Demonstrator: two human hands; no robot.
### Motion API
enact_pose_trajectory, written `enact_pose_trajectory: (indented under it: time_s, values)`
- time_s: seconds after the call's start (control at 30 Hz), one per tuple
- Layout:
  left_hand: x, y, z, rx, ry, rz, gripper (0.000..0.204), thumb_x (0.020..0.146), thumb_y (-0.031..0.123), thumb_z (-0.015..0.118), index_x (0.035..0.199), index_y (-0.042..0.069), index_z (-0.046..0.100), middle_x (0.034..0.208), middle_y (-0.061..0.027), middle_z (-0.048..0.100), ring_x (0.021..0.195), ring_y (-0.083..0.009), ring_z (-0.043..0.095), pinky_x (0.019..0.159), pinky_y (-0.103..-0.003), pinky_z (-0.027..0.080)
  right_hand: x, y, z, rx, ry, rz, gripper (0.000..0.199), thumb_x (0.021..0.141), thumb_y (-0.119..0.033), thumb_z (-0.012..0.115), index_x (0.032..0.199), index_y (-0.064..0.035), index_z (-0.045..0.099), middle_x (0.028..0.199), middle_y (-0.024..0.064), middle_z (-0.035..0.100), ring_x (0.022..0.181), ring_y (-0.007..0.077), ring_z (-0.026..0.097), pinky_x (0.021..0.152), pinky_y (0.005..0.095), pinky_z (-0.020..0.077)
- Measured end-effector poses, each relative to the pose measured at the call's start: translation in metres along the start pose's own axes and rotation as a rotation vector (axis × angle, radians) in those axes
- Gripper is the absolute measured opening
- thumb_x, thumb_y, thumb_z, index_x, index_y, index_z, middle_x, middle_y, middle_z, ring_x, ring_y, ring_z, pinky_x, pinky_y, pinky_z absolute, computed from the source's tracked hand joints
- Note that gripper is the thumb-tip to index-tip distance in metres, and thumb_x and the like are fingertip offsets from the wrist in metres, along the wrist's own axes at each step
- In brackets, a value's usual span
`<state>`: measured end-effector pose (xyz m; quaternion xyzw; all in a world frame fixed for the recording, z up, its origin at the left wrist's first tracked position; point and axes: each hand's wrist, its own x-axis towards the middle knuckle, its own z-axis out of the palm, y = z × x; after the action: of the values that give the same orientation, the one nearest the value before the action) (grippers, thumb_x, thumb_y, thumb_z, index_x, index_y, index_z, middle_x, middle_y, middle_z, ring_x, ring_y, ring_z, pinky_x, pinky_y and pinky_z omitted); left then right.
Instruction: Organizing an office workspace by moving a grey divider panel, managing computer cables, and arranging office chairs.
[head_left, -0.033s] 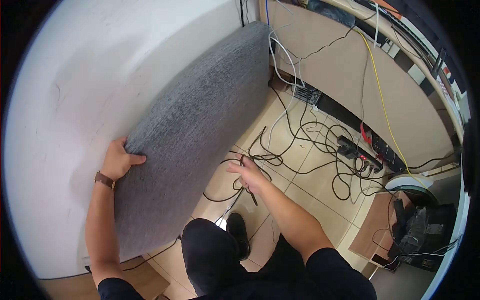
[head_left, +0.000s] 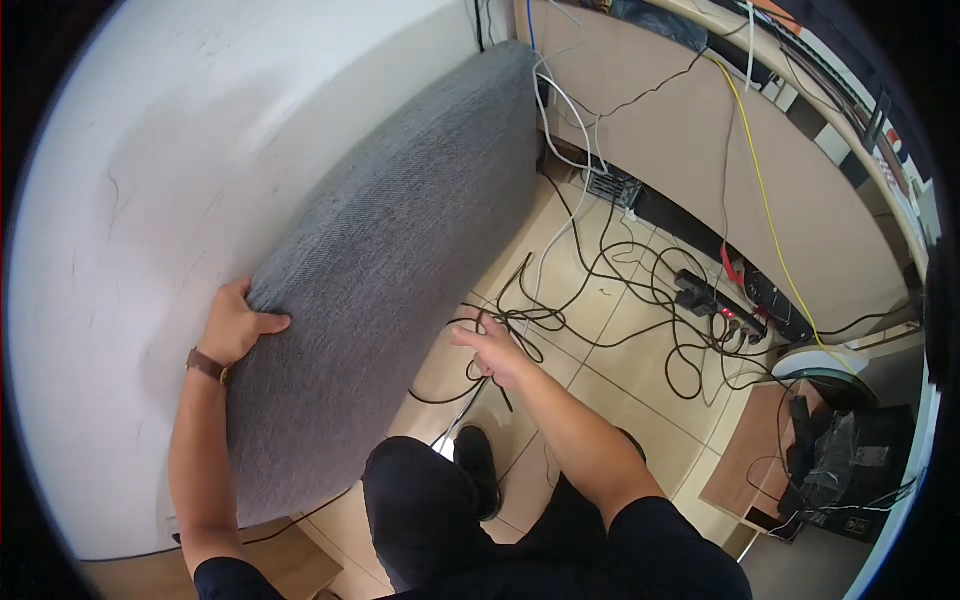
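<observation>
Gripping the grey woven-fabric cushion (head_left: 390,250) by its near left edge, thumb on its face, the left hand (head_left: 236,325) has barely shifted since the earlier picture, so the cushion remains steadied. The right hand (head_left: 492,352), almost unmoved too, has its fingers partly spread above black cables (head_left: 520,314); whether it holds one, I cannot tell. Smooth and gently bulging, the cushion leans along the left white wall (head_left: 190,110), reaching the far beige panel (head_left: 660,150).

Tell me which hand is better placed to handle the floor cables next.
Probably the right hand: it appears beside the black cables, though contact is unclear, while the left hand grips the grey panel by its edge.
</observation>
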<state>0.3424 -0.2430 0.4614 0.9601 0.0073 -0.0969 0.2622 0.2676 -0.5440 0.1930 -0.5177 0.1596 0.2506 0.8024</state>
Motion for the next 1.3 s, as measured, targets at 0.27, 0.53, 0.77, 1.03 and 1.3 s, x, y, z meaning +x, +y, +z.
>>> enact_pose_trajectory:
  time_s: [0.27, 0.53, 0.77, 1.03, 1.3]
  values:
    - [-0.014, -0.03, 0.032, -0.238, -0.002, -0.059, 0.042, 0.07, 0.01, 0.079, 0.104, -0.011, 0.065, 0.092, -0.0137, 0.069, 0.083, -0.0223, 0.065, 0.077, -0.034, 0.051, 0.027, 0.023, 0.061, -0.193, 0.105, -0.256, 0.113, 0.075, -0.044, 0.08, 0.152, 0.0048, 0.014, 0.149, 0.0267, 0.035, 0.136, 0.032, 0.041, 0.107, 0.0372, 0.0392]
    - [-0.012, -0.013, 0.037, 0.371, 0.422, 0.139, 0.047, 0.07, 0.024, 0.081, 0.109, 0.0, 0.069, 0.097, -0.0178, 0.07, 0.088, -0.0334, 0.067, 0.083, -0.041, 0.052, 0.058, -0.02, 0.077, -0.367, 0.143, -0.19, 0.112, 0.07, -0.046, 0.082, 0.148, 0.0028, 0.018, 0.109, 0.0187, 0.057, 0.066, 0.0185, 0.054, 0.051, 0.034, 0.043]
    - [-0.055, -0.015, 0.075, 0.764, 0.922, 0.398, 0.044, 0.075, 0.027, 0.078, 0.114, 0.008, 0.067, 0.12, -0.0134, 0.061, 0.117, -0.0323, 0.052, 0.093, -0.044, 0.044, 0.062, -0.05, 0.061, -0.202, -0.077, 0.151, 0.074, 0.079, -0.04, 0.077, 0.131, -0.0021, 0.039, 0.092, 0.0113, 0.056, 0.055, 0.0104, 0.039, 0.042, 0.0236, 0.0282]
    - [-0.197, -0.167, 0.224, -0.247, -0.1, -0.037, 0.067, 0.074, 0.023, 0.083, 0.132, 0.006, 0.055, 0.126, -0.0131, 0.059, 0.096, -0.0214, 0.063, 0.083, -0.035, 0.052, -0.015, -0.119, 0.1, 0.293, -0.251, 0.104, 0.018, 0.1, -0.017, 0.046, 0.104, -0.0008, 0.052, 0.099, 0.0144, 0.062, 0.055, 0.0073, 0.038, 0.047, 0.0211, 0.0334]
    - [-0.123, -0.124, 0.323, -0.523, -0.732, -0.014, 0.043, 0.092, 0.031, 0.065, 0.12, -0.001, 0.057, 0.104, -0.0135, 0.063, 0.09, -0.0189, 0.063, 0.081, -0.032, 0.052, 0.055, -0.236, -0.007, 0.517, -1.301, 0.069, 0.076, 0.086, -0.041, 0.071, 0.138, 0.0047, 0.039, 0.127, 0.0243, 0.057, 0.111, 0.0269, 0.061, 0.098, 0.0412, 0.0466]
